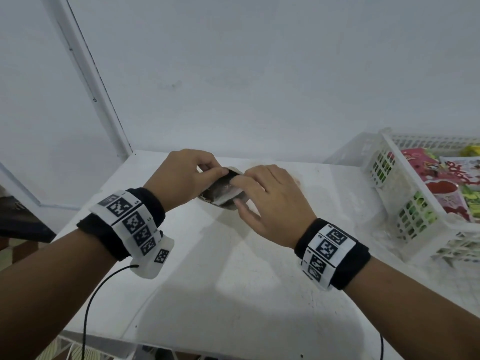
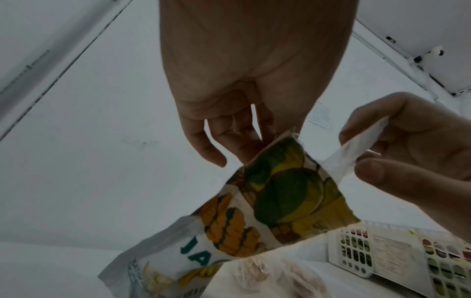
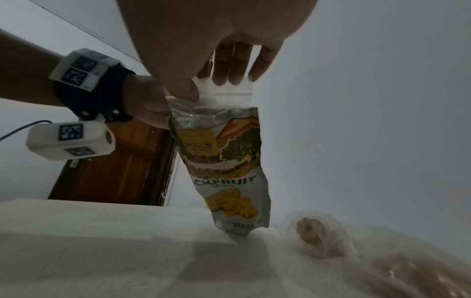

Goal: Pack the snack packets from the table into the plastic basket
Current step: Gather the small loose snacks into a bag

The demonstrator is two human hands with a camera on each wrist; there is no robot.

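At the middle of the head view, above the white table, both hands meet on one snack pouch. The left hand pinches the pouch's top edge between thumb and fingers, at the upper left of the pouch. The right hand lies over the pouch from the right, its thumb and fingers pinching the same top strip.

In the right wrist view the pouch hangs upright at the centre of the frame, its bottom corner touching the table. Its mouth gapes open below the white zip strip. The print shows a tree, yellow fruit pieces and the word "FRUIT". The right fingers curl over the strip from behind, and the left hand grips the pouch's left edge.

In the left wrist view, the left fingers hold the corner of the pouch at centre frame, while the right hand at the right edge pinches the white strip.

At the right edge of the head view stands the white basket on the table, well apart from the hands, with red, pink and green packets inside. A clear bag with pale brown contents lies on the table just beside the pouch, at the lower right of the right wrist view.
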